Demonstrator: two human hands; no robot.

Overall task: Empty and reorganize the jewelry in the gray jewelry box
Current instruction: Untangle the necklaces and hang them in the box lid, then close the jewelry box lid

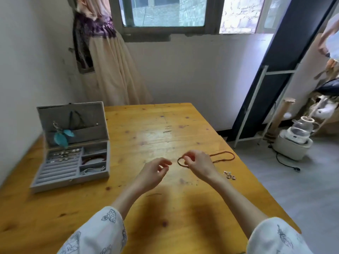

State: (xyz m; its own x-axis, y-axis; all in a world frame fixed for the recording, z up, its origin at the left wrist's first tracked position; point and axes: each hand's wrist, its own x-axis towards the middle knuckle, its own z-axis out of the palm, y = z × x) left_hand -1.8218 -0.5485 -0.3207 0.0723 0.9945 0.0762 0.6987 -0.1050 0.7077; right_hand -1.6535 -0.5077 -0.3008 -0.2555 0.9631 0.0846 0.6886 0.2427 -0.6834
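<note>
- Wide yellow wooden bench [146, 136] fills the view, scuffed and knotted, and everything here is placed against the gray jewelry box [73, 153].
- Behind the box, against the wall, a cream and purple garment [108, 66] hangs beside the window.
- Far to the right of the box, off the bench, a white appliance [295, 142] stands on the floor with its cord trailing.
- The gray jewelry box sits near the bench's left edge, lid up and leaning back; a teal leaf pendant [62, 137] hangs inside the lid, silver pieces lie in the ring rolls, and a red item lies in a right-hand compartment.
- Nothing stands between the box and the hands, just bare wood.
- Well right of the box, the right hand [200, 165] pinches a brown beaded necklace [222, 156] at its near loop; the rest trails away on the bench.
- Between box and right hand, the left hand [154, 173] hovers with fingers loosely curled, holding nothing I can make out.
- Farthest right from the box, small silver earrings [230, 175] lie near the bench edge.
</note>
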